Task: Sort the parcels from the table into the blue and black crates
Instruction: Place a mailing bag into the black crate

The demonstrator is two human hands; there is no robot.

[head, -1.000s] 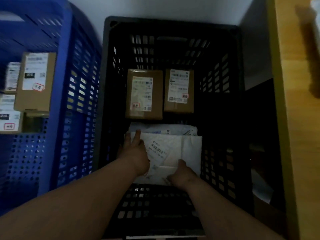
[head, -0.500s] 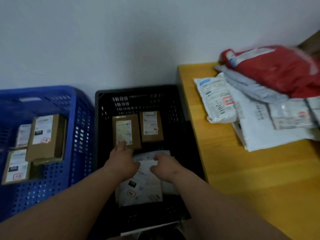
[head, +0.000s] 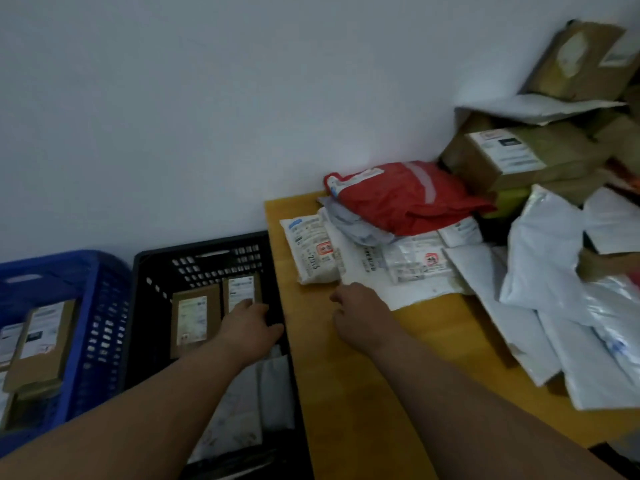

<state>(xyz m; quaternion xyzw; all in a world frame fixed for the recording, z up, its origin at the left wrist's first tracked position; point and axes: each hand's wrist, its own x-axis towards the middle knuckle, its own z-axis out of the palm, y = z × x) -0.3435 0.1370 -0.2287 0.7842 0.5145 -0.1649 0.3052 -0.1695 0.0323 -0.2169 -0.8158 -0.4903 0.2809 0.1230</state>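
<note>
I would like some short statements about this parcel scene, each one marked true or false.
1. The red parcel lies on top of other parcels on the table. True.
2. The black crate is empty. False: it holds brown boxes and white mailers.
3. The right hand is over the table. True.
4. The blue crate stands between the black crate and the table. False: the black crate is beside the table.

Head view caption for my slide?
Right hand reaches toward table parcels; left hand over black crate.

Glossy plastic mailers (head: 540, 271), wooden table (head: 360, 393)
</note>
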